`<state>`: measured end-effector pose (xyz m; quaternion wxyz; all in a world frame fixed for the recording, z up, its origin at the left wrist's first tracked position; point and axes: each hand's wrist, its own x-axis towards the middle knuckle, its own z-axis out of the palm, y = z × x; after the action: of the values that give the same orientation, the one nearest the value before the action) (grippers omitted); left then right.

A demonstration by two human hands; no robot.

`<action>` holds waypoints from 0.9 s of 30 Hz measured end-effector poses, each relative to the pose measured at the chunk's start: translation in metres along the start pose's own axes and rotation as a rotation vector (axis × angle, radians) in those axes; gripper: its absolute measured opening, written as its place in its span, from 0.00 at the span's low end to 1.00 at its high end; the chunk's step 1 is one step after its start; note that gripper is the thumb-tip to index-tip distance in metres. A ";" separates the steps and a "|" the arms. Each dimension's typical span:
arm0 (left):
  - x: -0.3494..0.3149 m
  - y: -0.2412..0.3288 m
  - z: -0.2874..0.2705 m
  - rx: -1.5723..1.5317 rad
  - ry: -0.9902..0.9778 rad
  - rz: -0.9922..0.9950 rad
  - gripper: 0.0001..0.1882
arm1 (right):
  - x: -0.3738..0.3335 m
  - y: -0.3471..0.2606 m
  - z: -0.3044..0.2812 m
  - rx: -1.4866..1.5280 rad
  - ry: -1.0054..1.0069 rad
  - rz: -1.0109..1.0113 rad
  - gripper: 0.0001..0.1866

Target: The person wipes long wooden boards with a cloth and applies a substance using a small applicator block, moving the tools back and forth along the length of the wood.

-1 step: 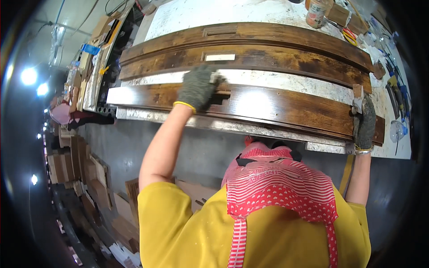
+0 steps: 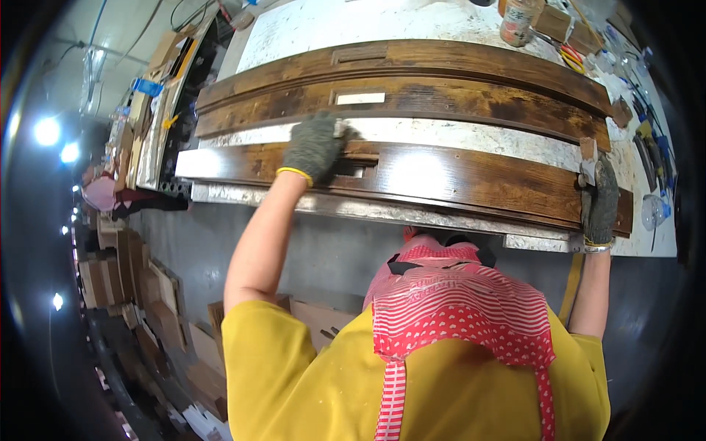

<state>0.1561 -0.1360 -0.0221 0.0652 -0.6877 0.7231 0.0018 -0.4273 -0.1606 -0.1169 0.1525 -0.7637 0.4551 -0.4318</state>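
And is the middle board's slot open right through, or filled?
Open: white tabletop shows through the slot in the middle board.

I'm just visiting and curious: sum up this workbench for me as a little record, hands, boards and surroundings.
Left hand: gloved, over the near board, beside its slot; grip unclear
Right hand: gloved, at the near board's right end
Near board: brown, glossy, along the table's near edge
Other boards: middle board and far board, both brown
Table: white, stained
Far right: jar, pliers-like tool
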 end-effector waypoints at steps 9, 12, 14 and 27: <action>-0.014 -0.013 0.025 -0.118 0.287 0.194 0.11 | -0.007 0.014 0.000 0.653 0.250 0.492 0.22; -0.014 -0.094 0.039 -0.074 0.316 -0.049 0.10 | -0.003 0.014 0.005 0.519 0.233 0.494 0.22; -0.016 -0.154 0.033 0.119 0.076 -0.213 0.11 | 0.000 0.007 0.006 0.576 0.217 0.511 0.23; 0.004 0.152 -0.012 -0.314 0.392 0.481 0.09 | 0.012 -0.031 0.010 0.612 0.264 0.534 0.22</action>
<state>0.0036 -0.1325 -0.0243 -0.1839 -0.4863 0.8542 -0.0038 -0.3992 -0.1555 -0.0968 0.4190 -0.4765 0.5035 -0.5864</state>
